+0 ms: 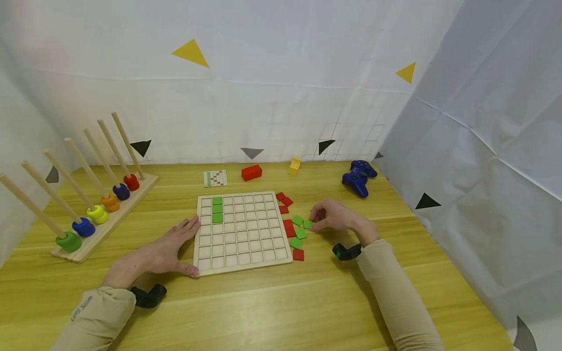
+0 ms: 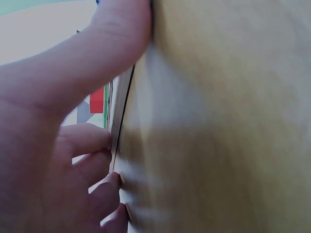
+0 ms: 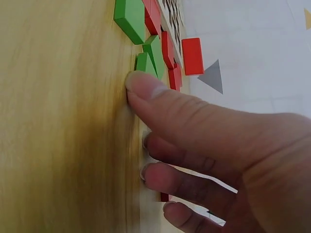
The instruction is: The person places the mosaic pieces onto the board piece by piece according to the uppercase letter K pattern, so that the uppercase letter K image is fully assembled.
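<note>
A light wooden grid board (image 1: 243,265) lies on the table, with three green tiles (image 1: 217,208) in its second column at the top. My left hand (image 1: 164,248) rests flat at the board's left edge, its fingers spread and the thumb at the near corner. Beyond the right edge lie several loose green tiles (image 1: 300,234) and red tiles (image 1: 289,228). Beside them is my right hand (image 1: 335,215), its thumb tip at the edge of a green tile (image 3: 146,63). In the right wrist view, thumb and loosely bent fingers stand apart, and nothing shows between them.
A wooden peg stand (image 1: 110,222) with coloured rings stands on the left. Along the back lie a small pattern card (image 1: 215,178), a red block (image 1: 251,172) and a yellow block (image 1: 294,166). A blue game controller (image 1: 359,178) lies at the back right, near the white sheet wall.
</note>
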Available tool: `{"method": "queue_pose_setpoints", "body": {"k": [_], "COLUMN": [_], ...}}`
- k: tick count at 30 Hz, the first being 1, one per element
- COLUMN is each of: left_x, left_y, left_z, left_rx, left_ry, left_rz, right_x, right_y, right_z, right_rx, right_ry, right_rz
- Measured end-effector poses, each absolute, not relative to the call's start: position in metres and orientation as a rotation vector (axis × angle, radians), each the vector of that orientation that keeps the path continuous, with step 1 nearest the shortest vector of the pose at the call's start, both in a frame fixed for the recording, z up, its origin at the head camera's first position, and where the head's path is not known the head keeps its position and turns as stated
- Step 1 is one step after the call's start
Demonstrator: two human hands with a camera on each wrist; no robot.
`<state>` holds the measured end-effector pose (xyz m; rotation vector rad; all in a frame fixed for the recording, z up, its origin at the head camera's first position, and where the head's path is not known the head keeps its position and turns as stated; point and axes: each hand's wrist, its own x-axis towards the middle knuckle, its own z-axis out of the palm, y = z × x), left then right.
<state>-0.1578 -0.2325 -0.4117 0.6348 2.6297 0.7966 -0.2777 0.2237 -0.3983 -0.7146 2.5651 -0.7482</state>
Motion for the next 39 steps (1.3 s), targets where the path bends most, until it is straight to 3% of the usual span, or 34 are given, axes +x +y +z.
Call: {"method": "queue_pose_setpoints", "body": {"k": [26, 39], "left_x": [-0.158, -0.159], "left_y": [-0.230, -0.230], "left_z": [-0.410, -0.410], "left_rx": [0.636, 0.616], "left_ry": [2.628, 2.630], "left_rz": [0.784, 0.765], "right_x": [-0.273, -0.272], "right_y": [0.225, 0.161], "right_z": [-0.388, -0.368], "right_rx": [-0.811, -0.871], "right_ry": [2.573, 2.589], "right_rz": [-0.788, -0.728]}}
